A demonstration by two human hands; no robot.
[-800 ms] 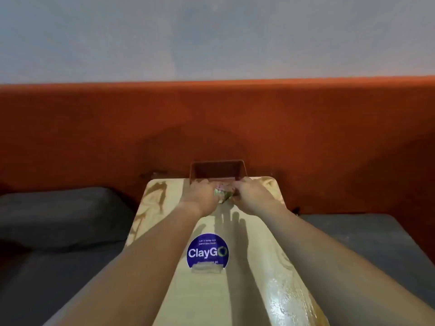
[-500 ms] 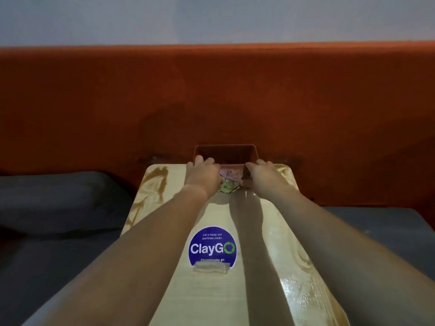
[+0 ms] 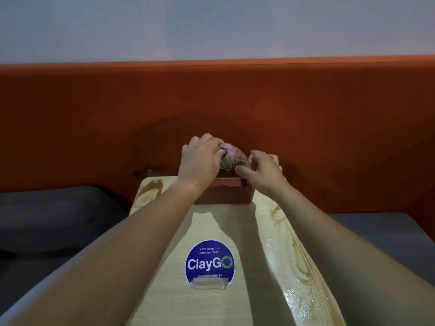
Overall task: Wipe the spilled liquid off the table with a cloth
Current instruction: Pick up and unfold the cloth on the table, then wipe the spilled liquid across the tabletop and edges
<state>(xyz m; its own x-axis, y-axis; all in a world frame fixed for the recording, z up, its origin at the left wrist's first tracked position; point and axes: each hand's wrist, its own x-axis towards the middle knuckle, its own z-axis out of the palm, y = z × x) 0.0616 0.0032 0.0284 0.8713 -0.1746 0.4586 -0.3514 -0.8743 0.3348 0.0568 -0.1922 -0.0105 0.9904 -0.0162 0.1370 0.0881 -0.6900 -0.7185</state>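
The cloth [image 3: 231,157] is a crumpled wad, pinkish-purple on top and dull greenish-brown on its near side, held in the air above the far end of the desk [image 3: 211,302]. The left hand [image 3: 202,158] is closed around its left side, fingers curled over the top. The right hand [image 3: 262,169] pinches its right edge between thumb and fingertips. Directly below the cloth, at the desk's far edge against the orange backrest [image 3: 94,118], sits a small reddish-brown box [image 3: 226,194]; its opening is hidden by the hands and wrists, so what it holds cannot be told. The desk is pale wood. Brownish liquid streaks [image 3: 153,189] mark its far left corner, and a wet glossy sheen [image 3: 296,300] runs along its right side toward the near end. A round blue "ClayGO" sticker [image 3: 210,261] lies on the desk's middle, with a strip of clear tape [image 3: 209,284] across its near edge. Grey cushions [image 3: 54,217] lie to the left and right.
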